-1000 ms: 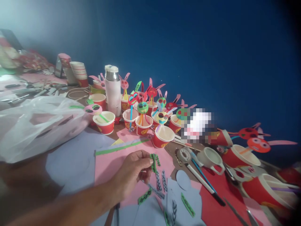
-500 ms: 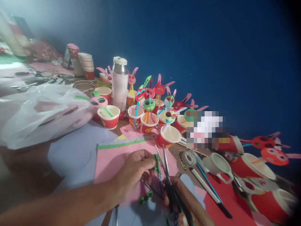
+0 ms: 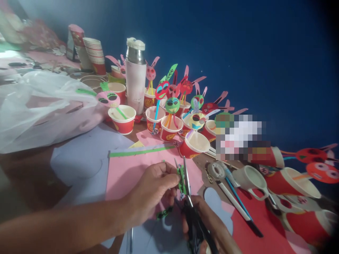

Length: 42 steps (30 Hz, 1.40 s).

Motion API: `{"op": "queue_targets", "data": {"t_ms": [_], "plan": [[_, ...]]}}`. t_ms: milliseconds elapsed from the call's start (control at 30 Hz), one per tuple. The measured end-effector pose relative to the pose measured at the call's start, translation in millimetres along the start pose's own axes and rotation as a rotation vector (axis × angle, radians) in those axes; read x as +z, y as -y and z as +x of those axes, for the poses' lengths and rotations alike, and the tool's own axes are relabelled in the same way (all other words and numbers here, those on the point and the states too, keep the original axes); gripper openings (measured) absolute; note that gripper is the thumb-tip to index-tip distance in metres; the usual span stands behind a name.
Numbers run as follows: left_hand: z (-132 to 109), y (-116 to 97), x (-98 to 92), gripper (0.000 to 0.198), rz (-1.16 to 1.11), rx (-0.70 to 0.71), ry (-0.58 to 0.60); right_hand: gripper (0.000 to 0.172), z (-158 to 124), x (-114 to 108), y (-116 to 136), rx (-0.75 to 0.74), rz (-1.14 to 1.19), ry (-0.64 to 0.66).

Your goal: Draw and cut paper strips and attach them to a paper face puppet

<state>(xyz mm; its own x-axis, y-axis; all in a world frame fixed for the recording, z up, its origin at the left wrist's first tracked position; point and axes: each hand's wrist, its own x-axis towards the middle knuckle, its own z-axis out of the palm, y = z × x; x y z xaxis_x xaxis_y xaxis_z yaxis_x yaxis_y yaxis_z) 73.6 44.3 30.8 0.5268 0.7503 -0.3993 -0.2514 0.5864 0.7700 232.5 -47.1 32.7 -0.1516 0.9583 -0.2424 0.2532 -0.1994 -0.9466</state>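
My left hand (image 3: 162, 180) pinches a small green paper piece (image 3: 181, 180) with dark markings. Black-handled scissors (image 3: 188, 197) are gripped in my right hand (image 3: 205, 225), their blades pointing up and lying against the green piece, slightly apart at the tips. Below my left fingers, another green cutout with black drawing (image 3: 164, 213) rests over the grey-blue paper. Under both hands is a pink paper sheet (image 3: 124, 180) with a green strip (image 3: 140, 151) along its far edge.
Red-and-white paper cups (image 3: 171, 130) with paper puppet faces stand behind. A flask (image 3: 135, 81) and a plastic bag (image 3: 45, 113) are at left. To the right lie a white mug (image 3: 250, 181), a tape roll (image 3: 217, 171), a marker (image 3: 233, 203) and red paper (image 3: 254, 222).
The scissor blades have come closer around the green piece, which has shifted slightly right with my left hand. The whole view has tilted down a little.
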Motion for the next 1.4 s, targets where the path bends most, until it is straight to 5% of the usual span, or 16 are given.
{"op": "queue_targets", "data": {"t_ms": [200,500,867,1400], "plan": [[3,10,-4.7,0.007,0.034,0.03,-0.022,0.051,19,3,-22,0.321,0.171,0.072],[1,5,-1.6,0.006,-0.003,-0.004,-0.021,0.072,5,7,-10,0.108,0.097,0.019],[1,6,-1.9,0.009,-0.056,-0.01,-0.017,0.059,-1,15,-10,-0.022,0.089,-0.024],[3,5,-3.6,0.008,-0.056,-0.032,0.015,0.056,-2,22,-3,-0.015,0.118,-0.106]]}}
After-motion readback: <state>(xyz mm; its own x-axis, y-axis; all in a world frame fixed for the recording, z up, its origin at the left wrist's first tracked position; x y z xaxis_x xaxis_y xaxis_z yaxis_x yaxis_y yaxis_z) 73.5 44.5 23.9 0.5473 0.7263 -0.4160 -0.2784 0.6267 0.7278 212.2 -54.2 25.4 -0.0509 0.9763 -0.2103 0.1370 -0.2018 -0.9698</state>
